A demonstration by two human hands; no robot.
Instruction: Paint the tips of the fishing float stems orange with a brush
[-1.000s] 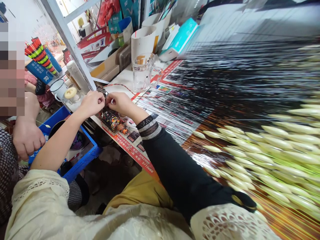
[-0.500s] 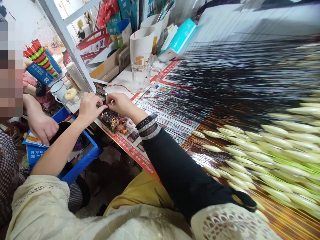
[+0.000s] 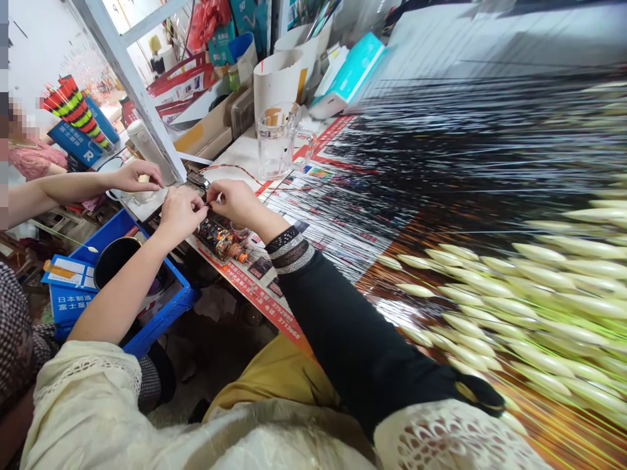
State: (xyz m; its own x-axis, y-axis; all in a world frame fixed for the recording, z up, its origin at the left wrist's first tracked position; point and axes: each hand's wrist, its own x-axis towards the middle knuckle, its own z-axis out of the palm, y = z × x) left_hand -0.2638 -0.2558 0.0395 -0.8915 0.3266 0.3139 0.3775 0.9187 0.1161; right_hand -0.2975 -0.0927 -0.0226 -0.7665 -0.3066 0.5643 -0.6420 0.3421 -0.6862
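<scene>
Obs., standing beside the bench: the left hand (image 3: 180, 212) and right hand (image 3: 236, 198) meet fingertip to fingertip at the near-left edge of the table (image 3: 274, 307), both pinched shut on one thin piece (image 3: 208, 205) held between them, just above a multicoloured bundle (image 3: 220, 238) that lies on the printed sheet. Handling, as a judgement: the thin piece looks near weightless and fine enough to bend or snap under a hard squeeze. It probably slips easily too, so a light thumb-and-forefinger pinch at each end, as here, seems the sensible hold, with the middle left free. Appearance: only a short dark-reddish sliver shows between the fingertips; whether it is thread, wire or a slim stem is too small to tell. Left forearm is bare; right forearm wears a black sleeve with a banded cuff. Surroundings: a glass mug (image 3: 277, 140) stands well behind the hands, and a thin red cord (image 3: 235, 170) curls on the table between mug and hands. Rows of pale spindle-shaped floats (image 3: 514, 313) cover the right side of the bench, their dark stems blurred. A co-worker's hand (image 3: 134, 175) rests near a white post to the left, apart from the person's own. A blue crate (image 3: 166, 307) sits below the table edge.
</scene>
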